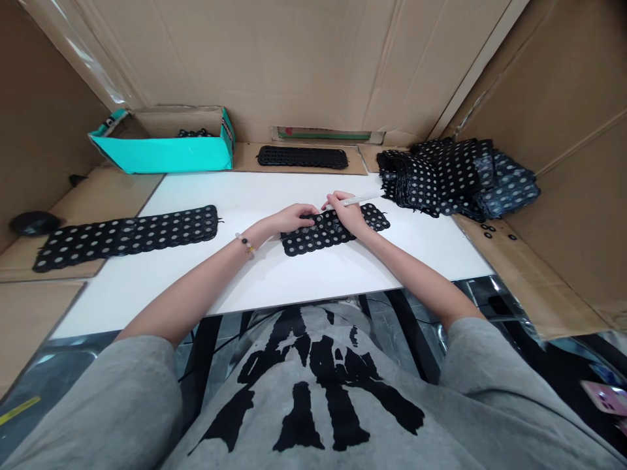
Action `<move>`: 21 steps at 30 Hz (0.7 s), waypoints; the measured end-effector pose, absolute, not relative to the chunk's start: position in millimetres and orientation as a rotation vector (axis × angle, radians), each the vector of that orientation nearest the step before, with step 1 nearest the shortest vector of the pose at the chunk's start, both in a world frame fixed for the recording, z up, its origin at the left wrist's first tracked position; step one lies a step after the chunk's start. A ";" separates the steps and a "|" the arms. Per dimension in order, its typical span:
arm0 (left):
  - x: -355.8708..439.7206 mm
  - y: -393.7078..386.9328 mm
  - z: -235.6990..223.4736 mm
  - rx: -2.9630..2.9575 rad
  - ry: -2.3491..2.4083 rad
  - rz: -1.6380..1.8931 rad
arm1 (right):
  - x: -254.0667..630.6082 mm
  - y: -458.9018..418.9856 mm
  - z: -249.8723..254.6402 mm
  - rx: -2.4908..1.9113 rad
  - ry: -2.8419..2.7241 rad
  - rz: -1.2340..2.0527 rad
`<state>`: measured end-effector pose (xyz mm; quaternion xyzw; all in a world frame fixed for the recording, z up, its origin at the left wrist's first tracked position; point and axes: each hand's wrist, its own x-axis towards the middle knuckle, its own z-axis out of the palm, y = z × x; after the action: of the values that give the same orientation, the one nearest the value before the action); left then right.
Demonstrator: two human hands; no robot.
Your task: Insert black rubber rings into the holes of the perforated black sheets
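Observation:
A short strip of black perforated material with grey round dots (329,230) lies on the white board (294,281), right in front of me. My left hand (292,219) rests flat on the strip's left half and holds nothing. My right hand (349,214) sits on the strip's right half, shut around a white marker pen (356,200). The pen points left, its tip near my left fingertips. The two hands nearly touch. Part of the strip is hidden under them. A beaded bracelet (245,245) circles my left wrist.
A longer dotted black strip (127,238) lies to the left across the board's edge. A heap of similar strips (455,176) stands at the right, with small black rings (488,228) nearby. At the back are a teal box (161,154) and a black strip (302,156) on cardboard.

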<state>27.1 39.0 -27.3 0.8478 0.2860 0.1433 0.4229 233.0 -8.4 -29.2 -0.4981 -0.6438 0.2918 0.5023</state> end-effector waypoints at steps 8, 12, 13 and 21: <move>29.0 39.8 -32.1 2.070 0.813 0.321 | 232.0 -9.1 -32.1 -1.259 -1.551 0.700; 23.8 40.0 -21.3 2.118 0.886 0.307 | 231.2 -10.0 -32.4 -1.258 -1.579 0.718; 21.4 40.2 -17.2 2.140 0.915 0.284 | 230.2 -10.4 -32.7 -1.256 -1.588 0.736; 16.5 39.4 -7.6 2.153 0.958 0.284 | 218.3 -13.6 -39.3 -1.306 -1.760 0.706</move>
<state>16.5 39.4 -7.6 0.8411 0.3743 0.1108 0.3745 218.3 -13.6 -39.3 -0.5180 -0.6980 0.2802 0.4074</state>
